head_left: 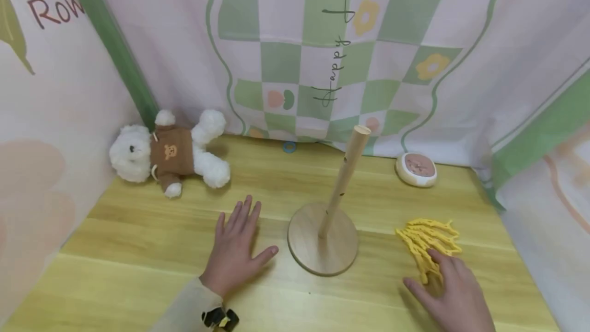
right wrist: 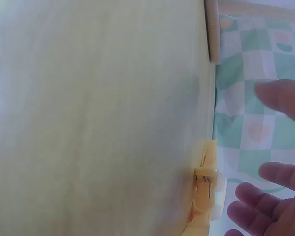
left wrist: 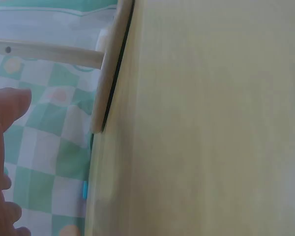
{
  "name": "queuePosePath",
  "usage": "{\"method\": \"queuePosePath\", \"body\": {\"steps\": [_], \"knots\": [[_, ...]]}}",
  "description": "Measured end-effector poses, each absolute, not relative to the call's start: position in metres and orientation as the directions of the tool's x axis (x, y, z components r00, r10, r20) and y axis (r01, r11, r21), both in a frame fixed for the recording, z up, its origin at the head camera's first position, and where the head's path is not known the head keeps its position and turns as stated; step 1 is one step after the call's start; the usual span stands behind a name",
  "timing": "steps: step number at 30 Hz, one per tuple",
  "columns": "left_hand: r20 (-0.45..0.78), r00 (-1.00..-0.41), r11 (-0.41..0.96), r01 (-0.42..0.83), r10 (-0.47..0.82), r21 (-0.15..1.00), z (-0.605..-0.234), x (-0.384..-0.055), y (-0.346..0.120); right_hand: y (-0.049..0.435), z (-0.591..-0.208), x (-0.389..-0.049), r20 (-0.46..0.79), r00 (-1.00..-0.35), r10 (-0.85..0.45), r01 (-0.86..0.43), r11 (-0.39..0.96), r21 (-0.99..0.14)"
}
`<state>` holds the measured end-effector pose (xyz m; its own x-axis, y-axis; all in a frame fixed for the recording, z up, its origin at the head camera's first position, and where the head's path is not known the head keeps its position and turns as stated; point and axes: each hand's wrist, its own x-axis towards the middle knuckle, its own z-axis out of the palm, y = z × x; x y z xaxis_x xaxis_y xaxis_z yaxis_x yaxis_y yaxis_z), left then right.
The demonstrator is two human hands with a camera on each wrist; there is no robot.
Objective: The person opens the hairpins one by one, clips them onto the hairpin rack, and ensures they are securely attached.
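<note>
Between the hands stands a wooden pole [head_left: 344,183] with small dark holes, upright on a round wooden base [head_left: 304,250]. To the left of that base, my left hand [head_left: 235,255] is spread palm down over the table, fingers straight and holding nothing. My right hand [head_left: 456,288] hovers at the near edge of a bunch of thin, jagged yellow pieces [head_left: 426,240], its fingers loosely bent and its index fingertip overlapping them in the head view. In the right wrist view, a small metal spring shows on the yellow pieces [right wrist: 204,196], and the fingers stand apart from them.
A white plush dog [head_left: 172,152] in a brown top lies at the back left. At the back right sits a white-rimmed clock-like object [head_left: 417,169]. A small blue ring [head_left: 289,147] lies by the checked curtain [head_left: 281,60] behind the wooden table [head_left: 152,250].
</note>
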<state>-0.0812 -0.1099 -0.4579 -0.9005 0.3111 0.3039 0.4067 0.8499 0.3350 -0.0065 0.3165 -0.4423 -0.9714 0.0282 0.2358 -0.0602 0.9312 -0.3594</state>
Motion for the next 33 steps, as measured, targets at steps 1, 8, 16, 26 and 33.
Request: {"method": "queuePosePath", "body": {"steps": [1,8,16,26,33], "knots": [[0.301,-0.902,0.848,0.406,0.311,0.341,-0.458,-0.081,-0.109,0.317,-0.443,-0.006,0.224,-0.974,0.034,-0.05,0.932,-0.359],[0.272,-0.915,0.833,0.387,0.296,0.395,-0.459,-0.081,-0.099,0.324,-0.441,-0.006,0.089,-0.99,0.111,0.069,0.924,-0.376],[0.256,-0.922,0.821,0.376,0.289,0.429,-0.461,-0.08,-0.089,0.333,-0.443,-0.005,-0.033,-0.988,0.153,0.155,0.924,-0.351],[0.272,-0.918,0.805,0.387,0.289,0.45,-0.468,-0.079,-0.081,0.332,-0.44,-0.008,-0.046,-0.993,0.108,0.118,0.935,-0.334],[0.239,-0.921,0.802,0.387,0.309,0.456,-0.471,-0.079,-0.077,0.329,-0.442,-0.009,-0.029,-0.996,0.089,0.094,0.935,-0.343]]}}
